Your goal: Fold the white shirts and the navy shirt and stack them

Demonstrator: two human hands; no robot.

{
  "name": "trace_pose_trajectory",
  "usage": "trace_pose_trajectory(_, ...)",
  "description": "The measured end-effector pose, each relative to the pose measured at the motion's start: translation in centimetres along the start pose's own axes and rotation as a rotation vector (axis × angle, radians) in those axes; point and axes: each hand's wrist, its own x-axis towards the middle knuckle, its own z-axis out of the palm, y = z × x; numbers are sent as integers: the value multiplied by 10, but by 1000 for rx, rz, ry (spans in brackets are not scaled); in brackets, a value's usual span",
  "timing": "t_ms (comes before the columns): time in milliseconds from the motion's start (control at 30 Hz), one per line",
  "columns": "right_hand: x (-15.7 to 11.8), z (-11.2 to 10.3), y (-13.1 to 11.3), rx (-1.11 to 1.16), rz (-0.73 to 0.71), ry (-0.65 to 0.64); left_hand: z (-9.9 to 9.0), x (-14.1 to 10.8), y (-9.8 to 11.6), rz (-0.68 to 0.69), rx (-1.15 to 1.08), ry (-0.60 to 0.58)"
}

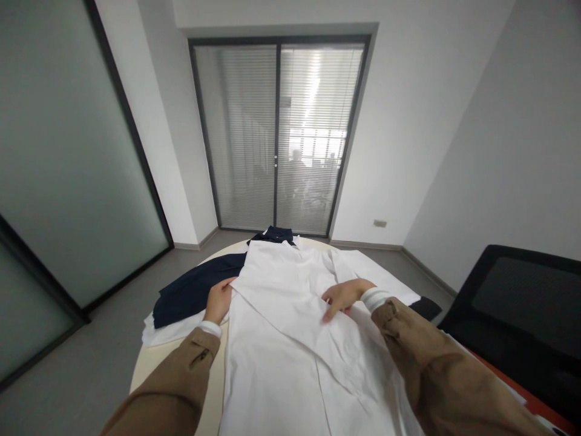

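A white shirt (276, 357) lies spread over the table, with a sleeve folded slantwise across its body. My left hand (221, 300) pinches the shirt's left edge near the upper fold, fingers closed on the cloth. On the right side of the shirt rests my right hand (347, 295), thumb and fingers apart, touching the folded sleeve; some of its fingers are hidden beneath the palm. Dark navy clothing (200, 284) lies beside my left hand, on top of another white garment (170, 330). A further navy piece (276, 235) sits beyond the shirt's far end.
The round cream table (145, 363) shows at the left. A black mesh chair (521, 303) stands at the right, near a red surface (503, 378). Beyond the table are a glass door with blinds (276, 139) and white walls; a frosted glass panel (68, 151) is at the left.
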Motion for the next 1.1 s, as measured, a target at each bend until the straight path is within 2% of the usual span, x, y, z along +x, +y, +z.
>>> trace_pose_trajectory(67, 14, -8, -14, -134, 28, 88, -1, 0, 2, -3, 1, 2)
trace_pose_trajectory(200, 55, -11, -40, -340, -10, 400, -3, -2, 6, -6, 2, 3)
trace_pose_trajectory(467, 132, 16, -73, -326, 39, 669, -4, 0, 10, 21, -9, 5)
trace_pose_trajectory(600, 162, 26, -83, -285, 39, 708, -3, 2, 8, 23, -18, 9)
trace_pose_trajectory(700, 176, 25, -87, -255, 29, 729, -2, 3, 7, 23, 0, 4)
trace_pose_trajectory(900, 188, 18, -94, -204, 33, 839, -2, 3, 9, -7, 57, 26)
trace_pose_trajectory(1100, 192, 31, -89, -214, 92, 784, -2, 1, 17, -32, 70, 34)
